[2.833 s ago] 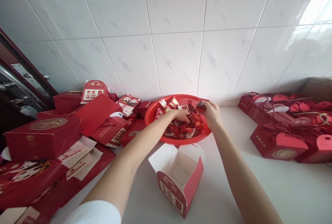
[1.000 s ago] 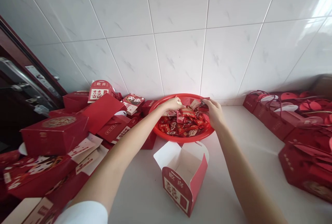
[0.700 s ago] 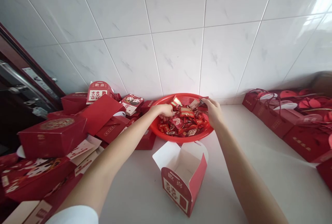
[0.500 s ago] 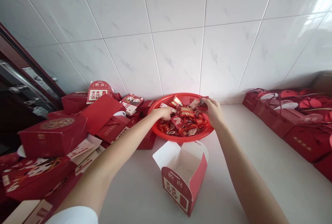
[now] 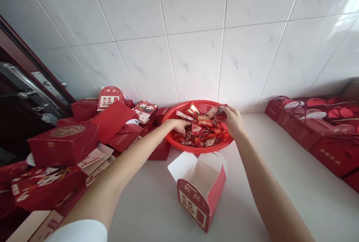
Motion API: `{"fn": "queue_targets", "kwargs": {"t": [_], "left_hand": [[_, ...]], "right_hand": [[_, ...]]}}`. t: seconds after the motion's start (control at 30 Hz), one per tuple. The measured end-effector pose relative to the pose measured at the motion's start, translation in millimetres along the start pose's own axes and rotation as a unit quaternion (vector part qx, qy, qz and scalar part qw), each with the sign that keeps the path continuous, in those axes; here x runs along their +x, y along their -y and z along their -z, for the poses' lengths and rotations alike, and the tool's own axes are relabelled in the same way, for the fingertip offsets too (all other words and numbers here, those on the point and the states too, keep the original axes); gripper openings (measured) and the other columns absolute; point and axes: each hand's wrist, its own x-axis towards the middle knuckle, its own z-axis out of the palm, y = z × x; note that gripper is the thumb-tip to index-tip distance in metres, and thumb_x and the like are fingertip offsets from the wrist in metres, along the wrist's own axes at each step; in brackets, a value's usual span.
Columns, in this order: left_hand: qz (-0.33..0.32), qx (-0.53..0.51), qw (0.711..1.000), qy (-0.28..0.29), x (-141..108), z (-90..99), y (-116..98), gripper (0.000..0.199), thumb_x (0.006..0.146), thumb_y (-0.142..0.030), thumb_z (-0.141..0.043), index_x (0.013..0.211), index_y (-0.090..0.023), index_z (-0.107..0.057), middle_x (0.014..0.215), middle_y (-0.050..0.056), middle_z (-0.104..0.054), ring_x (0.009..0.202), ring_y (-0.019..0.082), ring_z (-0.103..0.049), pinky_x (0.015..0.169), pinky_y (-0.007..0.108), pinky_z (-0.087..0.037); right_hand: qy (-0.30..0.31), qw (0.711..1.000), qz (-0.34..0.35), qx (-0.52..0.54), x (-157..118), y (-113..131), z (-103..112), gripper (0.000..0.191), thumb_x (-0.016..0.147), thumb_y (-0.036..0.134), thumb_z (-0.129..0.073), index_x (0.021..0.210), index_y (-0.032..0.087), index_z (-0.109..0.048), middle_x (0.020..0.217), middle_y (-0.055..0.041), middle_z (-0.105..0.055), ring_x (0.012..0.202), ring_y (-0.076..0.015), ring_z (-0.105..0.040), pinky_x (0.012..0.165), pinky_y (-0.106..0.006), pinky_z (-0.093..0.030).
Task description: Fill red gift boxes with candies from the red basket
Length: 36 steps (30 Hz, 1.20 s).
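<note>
Tiled wall [image 5: 193,59] backs the surface [image 5: 151,201]; the left hand [image 5: 179,125], grip unclear, rests among sweets [image 5: 204,121] in the basket [image 5: 195,149], while the right hand [image 5: 233,119] pinches packets [image 5: 221,111], liable to spill should it loosen.

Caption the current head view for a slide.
Left hand among sweets in a red basket, right hand holding some at its rim, an open box nearer the camera.

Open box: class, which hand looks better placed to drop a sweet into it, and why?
Probably the right hand: it seems to hold a wrapped sweet by the right rim of the red basket, while the left hand is down among other sweets.
</note>
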Motion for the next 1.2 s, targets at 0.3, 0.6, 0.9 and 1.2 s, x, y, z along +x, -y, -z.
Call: {"fn": "queue_targets", "kwargs": {"t": [0.3, 0.6, 0.9, 1.2], "left_hand": [[0.024, -0.01, 1.0, 0.013, -9, 4.3, -8, 0.08, 0.056, -0.014, -0.077, 0.134, -0.021, -0.063, 0.114, 0.009, -0.075, 0.105, 0.032, -0.07, 0.081, 0.03, -0.053], [-0.027, -0.318, 0.94, -0.118, -14, 7.7, 2, 0.033, 0.063, -0.015, -0.081, 0.096, -0.016, -0.076, 0.102, 0.008, -0.079, 0.099, 0.025, -0.072, 0.087, 0.032, -0.056], [-0.095, -0.519, 0.825, -0.202, -24, 7.0, -32, 0.046, 0.069, -0.04, -0.087, 0.105, -0.015, -0.074, 0.099, 0.007, -0.076, 0.098, 0.026, -0.072, 0.081, 0.042, -0.064], [-0.169, -0.343, 0.847, -0.369, -20, 8.9, -88, 0.028, 0.086, -0.022, -0.069, 0.112, -0.017, -0.077, 0.125, 0.009, -0.073, 0.12, 0.025, -0.065, 0.106, 0.038, -0.052]], "right_hand": [[0.001, 1.0, 0.0, 0.01, -2, 1, 0, 0.015, 0.068, 0.037, -0.067, 0.068, 0.022, -0.068, 0.066, -0.0003, -0.07, 0.068, -0.0173, -0.066, 0.066, -0.028, -0.056], [0.005, 1.0, -0.011, 0.009, -1, 0, 0, 0.017, 0.067, 0.039, -0.07, 0.07, 0.022, -0.067, 0.068, 0.0003, -0.069, 0.066, -0.0175, -0.065, 0.061, -0.028, -0.055], [0.074, 0.996, -0.035, 0.021, 2, -4, 5, 0.023, 0.071, 0.044, -0.073, 0.08, 0.023, -0.068, 0.076, -0.0014, -0.075, 0.071, -0.0194, -0.069, 0.063, -0.029, -0.056], [0.12, 0.987, -0.075, 0.078, 2, 1, 5, 0.018, 0.078, 0.039, -0.072, 0.085, 0.022, -0.069, 0.085, -0.0041, -0.076, 0.077, -0.0217, -0.074, 0.063, -0.031, -0.059]]}}
